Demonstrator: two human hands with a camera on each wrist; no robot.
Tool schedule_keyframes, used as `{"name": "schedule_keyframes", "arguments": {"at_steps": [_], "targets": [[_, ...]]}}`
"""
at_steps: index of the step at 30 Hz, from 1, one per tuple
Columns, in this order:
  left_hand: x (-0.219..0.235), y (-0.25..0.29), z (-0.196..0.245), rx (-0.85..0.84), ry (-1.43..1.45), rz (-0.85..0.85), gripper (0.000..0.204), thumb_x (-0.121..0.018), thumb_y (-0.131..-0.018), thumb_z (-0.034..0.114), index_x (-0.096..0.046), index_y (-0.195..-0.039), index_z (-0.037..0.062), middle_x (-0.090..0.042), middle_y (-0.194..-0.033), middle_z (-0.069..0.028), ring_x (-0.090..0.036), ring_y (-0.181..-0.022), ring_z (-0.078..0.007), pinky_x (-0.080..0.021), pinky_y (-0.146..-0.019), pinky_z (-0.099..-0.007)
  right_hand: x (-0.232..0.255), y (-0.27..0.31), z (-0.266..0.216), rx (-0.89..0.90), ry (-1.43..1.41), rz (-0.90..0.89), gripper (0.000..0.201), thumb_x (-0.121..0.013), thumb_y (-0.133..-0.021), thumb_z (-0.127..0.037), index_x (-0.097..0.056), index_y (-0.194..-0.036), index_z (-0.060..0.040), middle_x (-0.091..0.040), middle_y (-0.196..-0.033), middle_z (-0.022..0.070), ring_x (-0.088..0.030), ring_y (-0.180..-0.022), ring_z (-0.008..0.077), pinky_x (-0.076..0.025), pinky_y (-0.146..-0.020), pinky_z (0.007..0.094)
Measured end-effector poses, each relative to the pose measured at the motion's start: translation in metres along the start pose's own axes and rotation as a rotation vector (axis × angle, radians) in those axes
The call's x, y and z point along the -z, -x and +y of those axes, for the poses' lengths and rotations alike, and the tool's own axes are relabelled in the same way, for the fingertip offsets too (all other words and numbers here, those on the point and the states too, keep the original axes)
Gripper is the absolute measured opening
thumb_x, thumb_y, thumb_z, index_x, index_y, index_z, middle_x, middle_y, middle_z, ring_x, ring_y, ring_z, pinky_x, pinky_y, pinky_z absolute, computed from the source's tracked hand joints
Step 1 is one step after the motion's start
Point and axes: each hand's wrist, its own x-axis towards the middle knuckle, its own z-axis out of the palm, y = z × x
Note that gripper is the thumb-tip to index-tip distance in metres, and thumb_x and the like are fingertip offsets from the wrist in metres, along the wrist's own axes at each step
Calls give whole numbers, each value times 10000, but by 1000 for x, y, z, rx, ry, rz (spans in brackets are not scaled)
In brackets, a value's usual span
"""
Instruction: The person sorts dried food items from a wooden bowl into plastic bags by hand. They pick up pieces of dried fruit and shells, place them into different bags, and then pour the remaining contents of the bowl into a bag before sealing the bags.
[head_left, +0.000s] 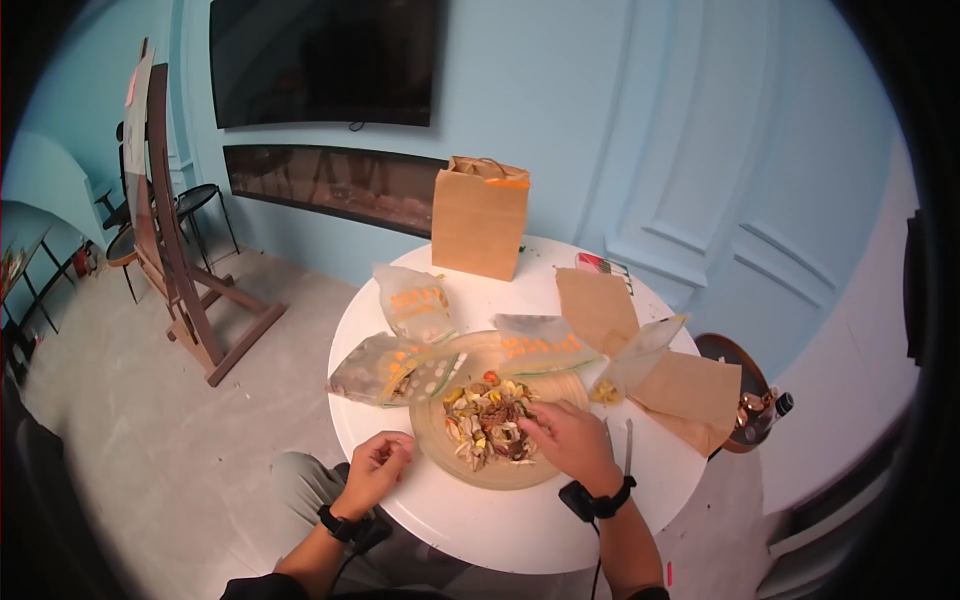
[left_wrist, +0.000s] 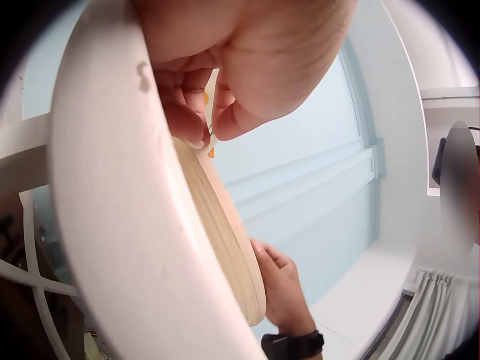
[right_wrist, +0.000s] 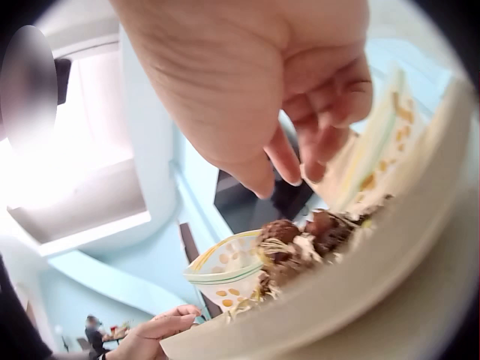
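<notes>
A round wooden tray [head_left: 426, 425] holds a pile of mixed dried flowers and plant pieces [head_left: 480, 428], brown, cream and yellow. Over the tray's right side reaches my right hand [head_left: 578, 440], its fingertips near the pile. In the right wrist view its loosely bent fingers [right_wrist: 281, 157] hang above brown dried clusters [right_wrist: 279, 232], with nothing visible between them. My left hand [head_left: 378, 468] is beside the tray's left edge, fingers loosely curled. Seen from the left wrist, its thumb and fingers [left_wrist: 184, 120] are close together near the tray's rim, holding nothing visible.
Clear zip pouches with orange print [head_left: 418, 298] surround the tray's far side, one [head_left: 645, 355] standing at the right. Brown paper pieces [head_left: 690, 395] lie beyond it. A paper bag [head_left: 480, 222] stands at the back of the white table [head_left: 665, 480]. A thin metal tool [head_left: 629, 445] lies right.
</notes>
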Motion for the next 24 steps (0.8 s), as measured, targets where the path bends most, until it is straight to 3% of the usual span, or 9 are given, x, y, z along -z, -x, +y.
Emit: {"name": "schedule_keyframes", "arguments": {"at_steps": [2, 5, 8, 11, 12, 15, 19, 24], "targets": [[3, -1, 0, 7, 13, 1, 154, -607, -1015, 99, -664, -1119, 1, -613, -802, 19, -537, -645, -32, -462, -543, -208, 1, -14, -16, 106, 111, -101, 338, -752, -903, -326, -735, -1144, -90, -702, -935, 119, -694, -883, 289, -558, -774, 389], [4, -4, -3, -23, 44, 31, 137, -612, -1014, 95, -665, -1112, 15, -620, -794, 0, -554, -633, -51, -479, -527, -218, -13, -33, -15, 257, 78, -147, 380, -746, -890, -372, -739, -1145, -90, -695, -962, 121, -665, -980, 303, -533, -837, 404], [6, -2, -7, -50, 55, 83, 130, -620, -1012, 97, -665, -1106, 19, -627, -797, -14, -563, -627, -66, -490, -516, -229, -17, -55, -5, 200, 245, -410, 398, -772, -861, -375, -742, -1141, -94, -714, -988, 112, -682, -945, 293, -541, -826, 394], [15, -2, -6, -14, 79, 83, 143, -615, -1007, 81, -669, -1113, 2, -620, -808, -6, -574, -650, -70, -494, -538, -230, 1, -76, -11, 71, -128, -406, 409, -798, -835, -377, -745, -1132, -100, -727, -1034, 109, -693, -921, 273, -541, -810, 380], [16, 3, -8, 10, 98, 78, 149, -612, -1005, 73, -672, -1117, -6, -616, -812, -1, -580, -661, -71, -494, -550, -228, 6, -81, -15, 52, -130, -383, 397, -825, -816, -339, -747, -1111, -84, -734, -1009, 110, -691, -861, 266, -541, -787, 372], [16, -1, -7, 35, 52, 64, 153, -611, -1005, 69, -672, -1123, -7, -623, -819, -4, -580, -670, -70, -498, -553, -233, 16, -90, -10, 45, -263, -466, 425, -834, -814, -285, -717, -1158, -64, -703, -1024, 116, -668, -892, 266, -537, -802, 366], [12, -4, -7, 18, -9, 64, 137, -620, -1013, 93, -670, -1098, -2, -655, -821, -44, -595, -645, -86, -521, -524, -248, 12, -88, 6, 166, -262, -452, 479, -832, -812, -228, -662, -1226, -60, -643, -1089, 127, -638, -976, 271, -520, -851, 359], [2, -2, -8, 6, -81, 81, 140, -622, -1010, 86, -676, -1094, -12, -639, -820, -20, -573, -649, -67, -507, -523, -236, 6, -86, 21, 254, -136, -415, 444, -818, -806, -173, -643, -1199, -63, -639, -1124, 136, -630, -1025, 272, -507, -888, 369]]}}
